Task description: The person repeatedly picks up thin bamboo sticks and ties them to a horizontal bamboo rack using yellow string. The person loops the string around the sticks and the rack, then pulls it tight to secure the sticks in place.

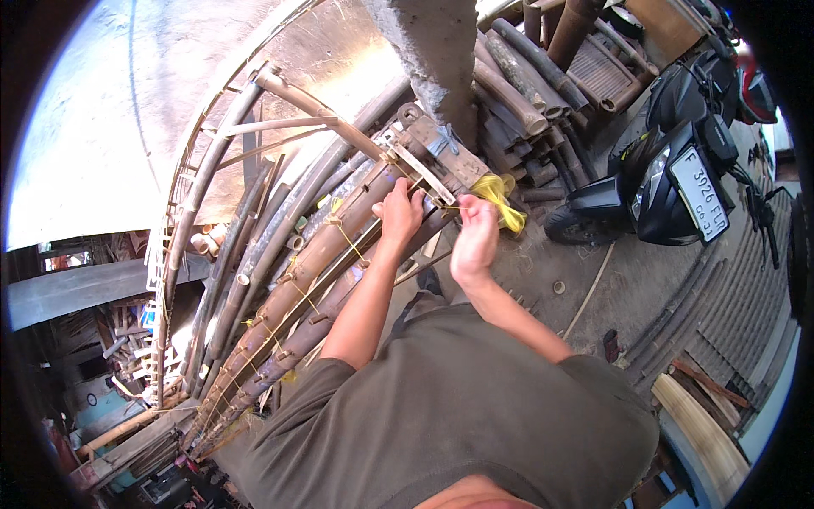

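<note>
Two long brown bamboo poles (315, 254) with short pegs run from the lower left to the upper middle, with yellow string wound across them at intervals. My left hand (399, 214) rests at their upper end, its fingers bent inward against the bamboo; what they grip is hidden. Just right of it, my right hand (476, 239) is closed in a pinch on a thin yellow string (452, 207) that runs toward the pole ends. A flat light strip of wood (426, 176) lies across that end. Beyond the right hand hangs a loose bundle of yellow string (506, 204).
A concrete pillar (437, 51) rises behind the pole ends. Stacked bamboo lengths (530, 81) lie beyond it. A black motorcycle (670, 182) stands at the right, above bamboo slats (721, 314) on the floor. A curved bamboo frame (180, 229) leans at the left.
</note>
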Demonstrator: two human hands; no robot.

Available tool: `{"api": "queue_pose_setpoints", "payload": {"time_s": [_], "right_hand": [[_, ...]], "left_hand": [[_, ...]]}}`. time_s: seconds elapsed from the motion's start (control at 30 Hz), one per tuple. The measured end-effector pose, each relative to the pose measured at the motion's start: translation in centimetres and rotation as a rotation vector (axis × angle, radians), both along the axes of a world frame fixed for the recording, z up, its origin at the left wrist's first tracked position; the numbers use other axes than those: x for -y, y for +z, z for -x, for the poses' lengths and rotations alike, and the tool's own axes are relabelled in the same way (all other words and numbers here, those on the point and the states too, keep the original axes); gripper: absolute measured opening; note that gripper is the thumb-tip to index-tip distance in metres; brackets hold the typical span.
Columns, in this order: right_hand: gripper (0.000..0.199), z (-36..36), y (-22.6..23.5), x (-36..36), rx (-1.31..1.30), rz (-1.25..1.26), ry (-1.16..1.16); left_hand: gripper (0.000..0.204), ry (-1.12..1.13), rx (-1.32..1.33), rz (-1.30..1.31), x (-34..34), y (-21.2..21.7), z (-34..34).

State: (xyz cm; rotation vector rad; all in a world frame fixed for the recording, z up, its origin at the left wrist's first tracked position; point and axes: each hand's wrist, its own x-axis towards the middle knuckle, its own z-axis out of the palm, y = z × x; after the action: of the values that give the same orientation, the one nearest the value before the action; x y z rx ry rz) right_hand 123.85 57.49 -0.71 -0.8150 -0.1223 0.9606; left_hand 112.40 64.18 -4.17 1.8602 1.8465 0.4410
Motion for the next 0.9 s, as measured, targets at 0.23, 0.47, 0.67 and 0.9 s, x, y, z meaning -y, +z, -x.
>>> {"api": "queue_pose_setpoints", "payload": {"time_s": [0.23,0.47,0.67,0.9], "right_hand": [[0.042,5.2,4.2,-11.9,2.066,-0.310,1.093],[0.042,1.7,2.3,-22.4,1.137,-0.306,1.620],[0.039,-8.2,8.1,-7.3,1.269,-0.609,2.002],[0.039,-7.1,-4.7,-0.6,1.377,-0.116,1.541]], "left_hand": [[0.026,0.012,0.428,-0.469,0.0,-1.9,-0.8],[0.023,-0.030,0.101,-0.156,-1.3,0.1,-0.4],[0.020,0.017,-0.004,-0.221,-0.2,-1.2,0.2],[0.029,0.128,0.604,-0.083,-5.5,4.1,-0.8]]}}
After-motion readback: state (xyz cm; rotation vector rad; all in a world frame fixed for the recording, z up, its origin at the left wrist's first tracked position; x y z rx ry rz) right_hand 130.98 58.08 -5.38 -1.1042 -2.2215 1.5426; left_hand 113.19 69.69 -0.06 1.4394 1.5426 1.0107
